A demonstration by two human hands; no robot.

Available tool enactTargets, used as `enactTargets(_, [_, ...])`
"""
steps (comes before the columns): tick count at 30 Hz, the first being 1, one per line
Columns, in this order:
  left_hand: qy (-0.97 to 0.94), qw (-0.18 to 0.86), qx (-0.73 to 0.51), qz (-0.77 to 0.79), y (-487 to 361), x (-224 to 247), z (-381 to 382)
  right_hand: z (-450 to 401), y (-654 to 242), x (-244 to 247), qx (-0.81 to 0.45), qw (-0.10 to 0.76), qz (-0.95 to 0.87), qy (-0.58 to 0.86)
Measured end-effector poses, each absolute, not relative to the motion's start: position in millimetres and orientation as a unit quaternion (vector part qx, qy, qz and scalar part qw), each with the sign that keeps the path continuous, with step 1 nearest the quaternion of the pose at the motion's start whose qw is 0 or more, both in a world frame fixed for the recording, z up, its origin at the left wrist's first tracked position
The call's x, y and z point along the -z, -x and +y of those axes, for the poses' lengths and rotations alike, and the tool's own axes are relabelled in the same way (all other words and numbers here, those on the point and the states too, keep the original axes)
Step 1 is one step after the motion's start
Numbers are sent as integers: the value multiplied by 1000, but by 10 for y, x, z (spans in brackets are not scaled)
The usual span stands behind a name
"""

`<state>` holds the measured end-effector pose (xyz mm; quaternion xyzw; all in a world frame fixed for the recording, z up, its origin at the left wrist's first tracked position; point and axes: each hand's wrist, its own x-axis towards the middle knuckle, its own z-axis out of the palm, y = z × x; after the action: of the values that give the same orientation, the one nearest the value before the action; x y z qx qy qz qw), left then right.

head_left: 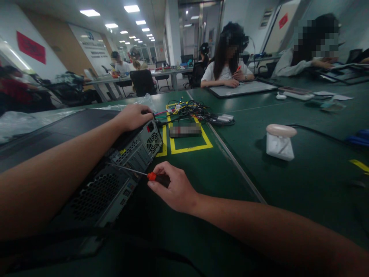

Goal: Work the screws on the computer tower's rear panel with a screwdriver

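A desktop computer case (127, 150) lies on its side at the left, its rear panel with a fan grille, slots and ports turned toward me. My left hand (135, 116) rests on top of it near the far rear corner, fingers spread over the edge. In my right hand (175, 185) is a screwdriver (152, 176) with a red and black handle, pinched between thumb and fingers. Its thin shaft points left, and the tip meets the rear panel near its upper edge. Exactly what the tip touches is too small to tell.
A tangle of cables (196, 111) lies beyond the case. A dark box-shaped object (185, 130) sits inside a yellow tape outline (191, 148) on the green table (230, 215). A white earbud case (279, 144) stands at right. Across the table, people work at panels (242, 89).
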<state>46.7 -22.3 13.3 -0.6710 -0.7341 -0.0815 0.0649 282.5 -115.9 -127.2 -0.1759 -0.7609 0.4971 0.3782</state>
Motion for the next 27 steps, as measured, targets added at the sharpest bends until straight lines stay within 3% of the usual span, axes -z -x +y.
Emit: enactTargets(27, [683, 74, 104, -719, -360, -65, -153, -1128, -2825, 1282, -460, 397, -777, 168])
